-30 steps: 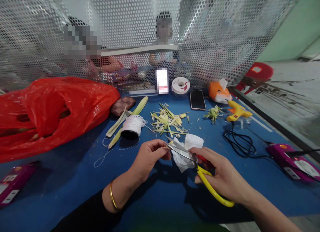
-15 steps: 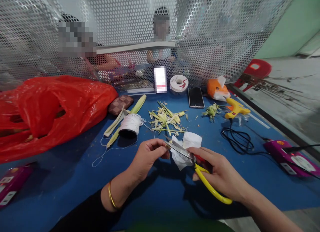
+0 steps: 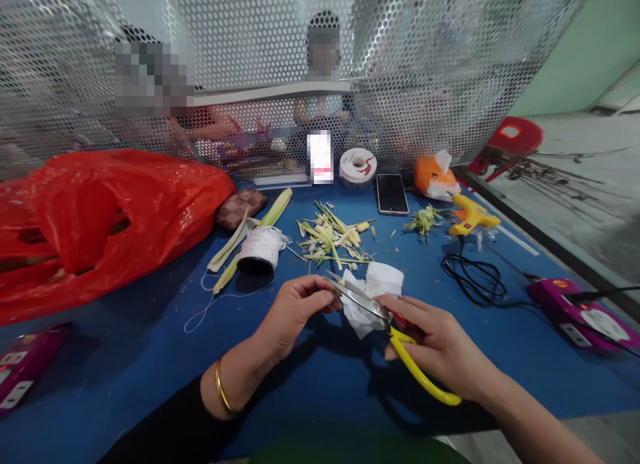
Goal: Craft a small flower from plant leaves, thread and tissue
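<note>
Yellow-handled scissors are in my right hand, their slightly parted blades pointing up and left. My left hand is closed in a pinch at the blades; what lies between its fingertips is too small to make out. Beyond the blades lies crumpled white tissue. A pile of pale green and yellow husk scraps is spread further back on the blue table. To the left, a spool of white thread stands beside longer husk pieces.
A red plastic bag covers the left side. At the right are a yellow glue gun, its black cable and a purple power strip. A dark phone and a tape roll lie at the back. People show beyond the mesh.
The scissors blades and my left fingertips have shifted very slightly. My right hand keeps its grip on the scissors.
</note>
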`<control>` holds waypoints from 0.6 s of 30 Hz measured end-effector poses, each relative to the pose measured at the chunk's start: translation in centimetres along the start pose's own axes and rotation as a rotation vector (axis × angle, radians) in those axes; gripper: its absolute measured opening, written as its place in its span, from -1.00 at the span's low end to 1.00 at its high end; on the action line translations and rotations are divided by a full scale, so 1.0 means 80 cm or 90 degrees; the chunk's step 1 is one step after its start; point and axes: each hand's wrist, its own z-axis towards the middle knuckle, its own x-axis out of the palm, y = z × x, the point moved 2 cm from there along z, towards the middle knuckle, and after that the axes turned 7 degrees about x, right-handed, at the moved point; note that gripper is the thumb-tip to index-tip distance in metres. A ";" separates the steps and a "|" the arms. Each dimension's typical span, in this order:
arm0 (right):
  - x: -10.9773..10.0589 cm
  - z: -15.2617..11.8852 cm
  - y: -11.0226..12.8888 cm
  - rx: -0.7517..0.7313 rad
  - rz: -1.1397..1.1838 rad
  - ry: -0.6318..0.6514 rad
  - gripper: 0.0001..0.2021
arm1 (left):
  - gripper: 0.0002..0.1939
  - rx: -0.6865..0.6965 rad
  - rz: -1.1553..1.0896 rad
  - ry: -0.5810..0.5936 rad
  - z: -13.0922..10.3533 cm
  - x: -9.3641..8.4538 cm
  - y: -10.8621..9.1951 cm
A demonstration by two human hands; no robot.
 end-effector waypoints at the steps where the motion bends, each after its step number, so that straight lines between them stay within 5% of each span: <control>1: 0.000 -0.001 -0.001 -0.005 -0.006 -0.007 -0.51 | -0.95 0.001 -0.002 -0.001 0.000 0.000 -0.001; 18: -0.003 0.000 -0.013 0.038 0.088 -0.155 -0.51 | -0.88 -0.023 -0.074 -0.053 -0.001 -0.001 -0.009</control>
